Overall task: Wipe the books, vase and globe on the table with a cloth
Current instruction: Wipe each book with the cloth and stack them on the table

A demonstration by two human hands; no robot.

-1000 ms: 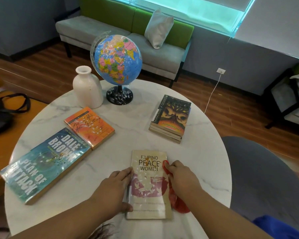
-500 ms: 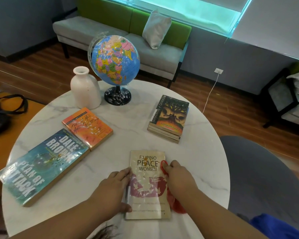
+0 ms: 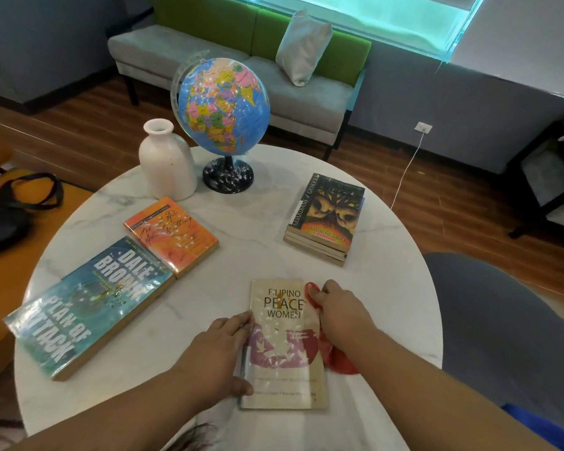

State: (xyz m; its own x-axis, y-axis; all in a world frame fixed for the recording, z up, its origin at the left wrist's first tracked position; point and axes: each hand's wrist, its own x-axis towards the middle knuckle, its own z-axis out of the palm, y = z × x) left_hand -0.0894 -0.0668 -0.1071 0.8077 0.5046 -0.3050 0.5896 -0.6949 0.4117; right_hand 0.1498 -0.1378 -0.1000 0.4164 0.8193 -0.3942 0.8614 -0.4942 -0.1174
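Observation:
A cream book titled Filipino Peace Women [image 3: 284, 346] lies at the near edge of the round marble table [image 3: 261, 229]. My left hand [image 3: 220, 351] holds its left edge, thumb under the spine side. My right hand [image 3: 337, 312] grips a red cloth [image 3: 337, 361] against the book's right edge. To the left lie a blue Dale Brown book [image 3: 88, 304] and an orange book [image 3: 171, 234]. A stack of three books [image 3: 326, 216] sits at the right. At the back stand a white vase [image 3: 165, 161] and a globe [image 3: 223, 109] on a black base.
A grey chair [image 3: 508, 336] stands at the table's right. A black bag [image 3: 7, 213] lies on an orange seat at the left. A grey and green sofa [image 3: 241, 50] with a pillow runs along the far wall. A white cable [image 3: 407, 167] hangs from a wall socket.
My hands have stayed at the cream book's edges; the right hand with the cloth has crept slightly up the right edge. The view has shifted a little.

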